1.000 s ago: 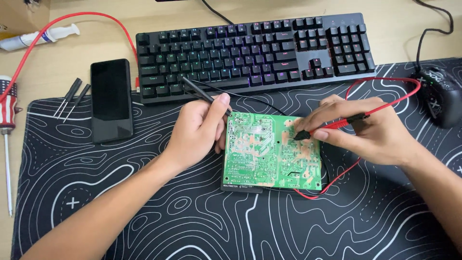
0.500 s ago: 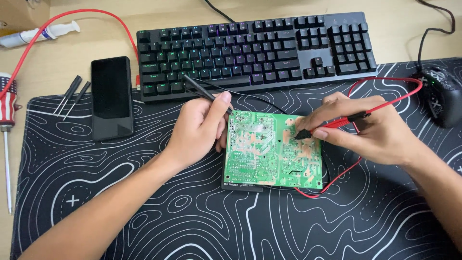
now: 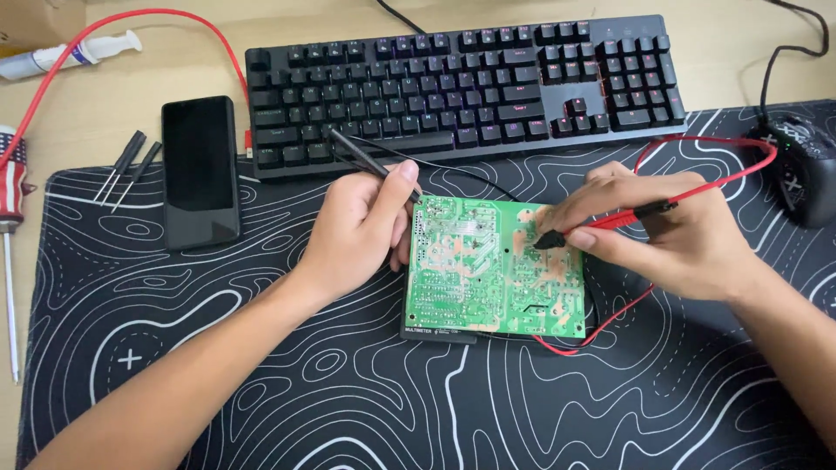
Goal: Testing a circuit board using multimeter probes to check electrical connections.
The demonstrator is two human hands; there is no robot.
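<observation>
A green circuit board (image 3: pixel 488 270) lies solder side up on a black desk mat (image 3: pixel 348 392), resting on a dark device that shows at its lower edge. My left hand (image 3: pixel 361 228) pinches a black test probe (image 3: pixel 370 164) whose tip touches the board's upper left corner. My right hand (image 3: pixel 670 231) grips a red test probe (image 3: pixel 610 224), its dark tip pressed on the board's upper right area. A red lead (image 3: pixel 705 148) loops from the red probe behind my right hand and under the board.
A black keyboard (image 3: pixel 461 83) with lit keys lies behind the board. A black phone (image 3: pixel 200 170) and two small black tools (image 3: pixel 126 165) are at the left, with a screwdriver (image 3: pixel 10 226) at the far left. A black mouse (image 3: pixel 801 170) sits at the right.
Both hands stay on the board with their probes; only a slight shift of the view shows.
</observation>
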